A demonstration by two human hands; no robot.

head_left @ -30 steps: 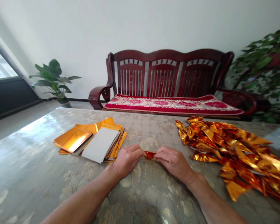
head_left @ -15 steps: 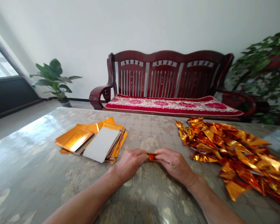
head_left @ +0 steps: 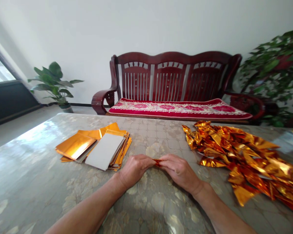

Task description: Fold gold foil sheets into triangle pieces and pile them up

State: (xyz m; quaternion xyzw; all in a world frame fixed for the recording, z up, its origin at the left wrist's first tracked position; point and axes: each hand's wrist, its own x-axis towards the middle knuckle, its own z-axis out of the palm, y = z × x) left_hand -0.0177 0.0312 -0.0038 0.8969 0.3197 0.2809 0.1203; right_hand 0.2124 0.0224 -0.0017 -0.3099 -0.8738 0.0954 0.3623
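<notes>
Two bare hands meet at the middle of the near edge of one marble-patterned table (head_left: 26,175). The left hand (head_left: 134,169) and the right hand (head_left: 179,170) both rest on the tabletop with their fingers curled in, and between them they pinch one small folded foil piece (head_left: 157,161), each hand closed on one end of it. Only a short orange-gold strip of it shows between the fingertips, lying low against the table surface. To the left of the hands, near but apart from them, lies one loose stack of flat gold foil sheets (head_left: 75,145). Its top layers are fanned out, and one white-backed sheet (head_left: 104,150) lies face down on top. The sheets below are too many and too tightly packed to count. To the right, well apart from the hands, one sprawling pile of folded gold foil pieces (head_left: 241,152) reaches toward the table's right edge. There are dozens of pieces, overlapping too much for a count. Behind the table stands one dark red wooden bench (head_left: 175,70) with three slatted back panels and one red floral cushion (head_left: 178,109) on its seat. Two potted plants flank it, a left plant (head_left: 55,83) by the window (head_left: 0,70) and a right plant (head_left: 275,71).
</notes>
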